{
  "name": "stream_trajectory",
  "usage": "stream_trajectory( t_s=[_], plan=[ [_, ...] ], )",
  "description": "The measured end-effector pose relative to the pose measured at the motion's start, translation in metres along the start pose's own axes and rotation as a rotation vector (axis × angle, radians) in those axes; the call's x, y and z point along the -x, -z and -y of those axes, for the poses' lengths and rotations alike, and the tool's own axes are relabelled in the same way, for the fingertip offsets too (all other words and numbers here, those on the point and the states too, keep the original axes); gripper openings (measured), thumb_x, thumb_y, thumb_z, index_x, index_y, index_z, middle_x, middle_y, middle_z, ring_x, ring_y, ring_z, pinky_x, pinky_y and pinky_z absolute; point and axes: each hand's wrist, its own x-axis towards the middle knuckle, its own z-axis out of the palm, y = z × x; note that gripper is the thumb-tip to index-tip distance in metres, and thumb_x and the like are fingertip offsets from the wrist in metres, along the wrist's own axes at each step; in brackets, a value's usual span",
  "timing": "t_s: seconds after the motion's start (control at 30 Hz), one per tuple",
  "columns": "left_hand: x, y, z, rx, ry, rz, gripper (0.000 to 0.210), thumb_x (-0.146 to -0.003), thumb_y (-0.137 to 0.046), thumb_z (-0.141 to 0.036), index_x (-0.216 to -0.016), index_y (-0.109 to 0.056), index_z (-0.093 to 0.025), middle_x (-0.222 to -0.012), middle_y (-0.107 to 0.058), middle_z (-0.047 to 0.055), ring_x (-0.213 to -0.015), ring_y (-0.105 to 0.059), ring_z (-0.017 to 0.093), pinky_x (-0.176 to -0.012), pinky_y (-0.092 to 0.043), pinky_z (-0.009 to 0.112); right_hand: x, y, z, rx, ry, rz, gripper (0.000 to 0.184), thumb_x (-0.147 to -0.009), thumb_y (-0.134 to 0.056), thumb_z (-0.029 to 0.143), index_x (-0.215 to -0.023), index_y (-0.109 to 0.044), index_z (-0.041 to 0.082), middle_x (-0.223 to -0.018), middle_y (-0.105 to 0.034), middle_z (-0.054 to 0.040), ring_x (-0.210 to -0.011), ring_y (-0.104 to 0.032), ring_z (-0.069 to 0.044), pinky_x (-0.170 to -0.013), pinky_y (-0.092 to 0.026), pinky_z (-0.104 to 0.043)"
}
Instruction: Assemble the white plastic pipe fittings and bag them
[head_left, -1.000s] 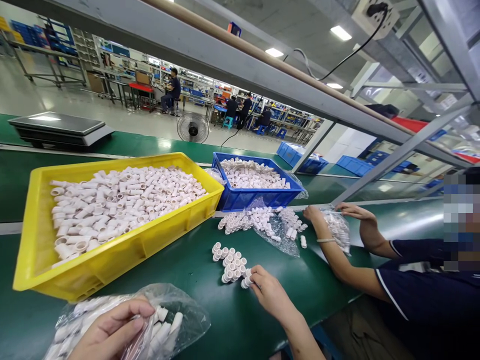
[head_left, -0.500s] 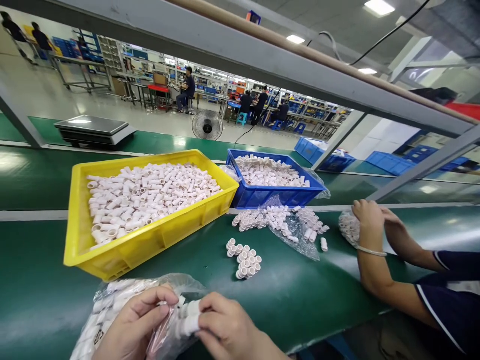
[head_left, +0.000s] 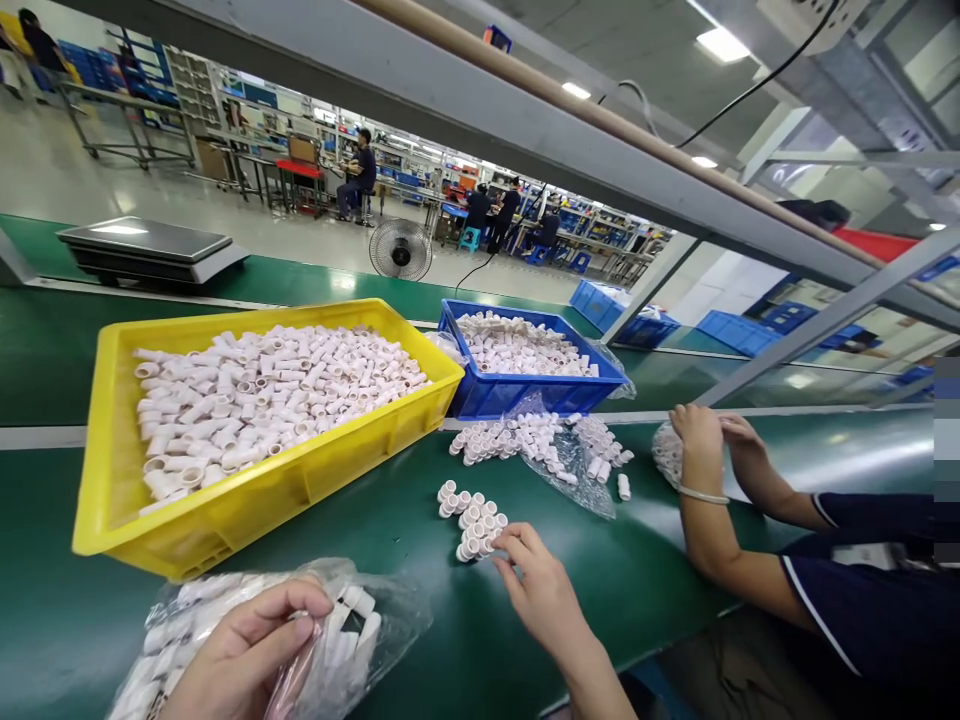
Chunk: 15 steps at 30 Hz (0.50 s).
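My left hand (head_left: 251, 645) is closed, thumb against fingers, on the edge of a clear plastic bag (head_left: 394, 610). White plastic pipe fittings (head_left: 349, 640) lie inside the bag, and its mouth gapes toward the right. My right hand (head_left: 538, 580) has reached a small cluster of upright white pipe fittings (head_left: 472, 522) on the green work surface. Its thumb and forefinger are apart at the cluster's near right edge, with nothing visibly gripped between them. Whether the fingertips touch a fitting I cannot tell.
A yellow bin (head_left: 285, 490) and a blue bin (head_left: 532, 392) hold many white fittings. Loose fittings and an opened plastic bag (head_left: 581, 480) lie before the blue bin. At right, a co-worker's hands (head_left: 705, 435) hold another bag. A scale (head_left: 150, 245) stands behind, beneath a metal beam.
My right hand has let go of fittings at the bag's mouth and moved up and right to the cluster. My left hand still grips the bag. The view has shifted slightly.
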Motion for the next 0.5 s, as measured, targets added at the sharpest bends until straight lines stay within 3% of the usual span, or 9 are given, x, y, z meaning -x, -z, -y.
stream_trajectory(
  t_s=[0.3,0.5],
  plan=[
    [0.001,0.002,-0.002,0.021,-0.006,0.018,0.015,-0.055,-0.074,-0.024,-0.065,-0.063,-0.018,-0.038,-0.048,-0.005,-0.031,-0.036,0.003,-0.035,-0.023,0.016,-0.004,-0.027,-0.026,0.164,0.014,0.094,0.02,-0.079,-0.039,0.009,-0.074,-0.055,0.019,-0.081,-0.052,-0.0042,-0.066,-0.054,-0.014,-0.057,-0.044,-0.023],
    [0.003,-0.001,-0.005,0.003,-0.022,-0.008,0.016,-0.059,-0.072,-0.027,-0.067,-0.062,-0.016,-0.042,-0.05,-0.004,-0.031,-0.035,0.003,-0.035,-0.023,0.015,0.007,0.018,-0.001,-0.058,-0.006,0.089,0.015,-0.084,-0.039,0.016,-0.081,-0.054,0.02,-0.086,-0.052,-0.0049,-0.072,-0.054,-0.014,-0.065,-0.045,-0.024]
  ],
)
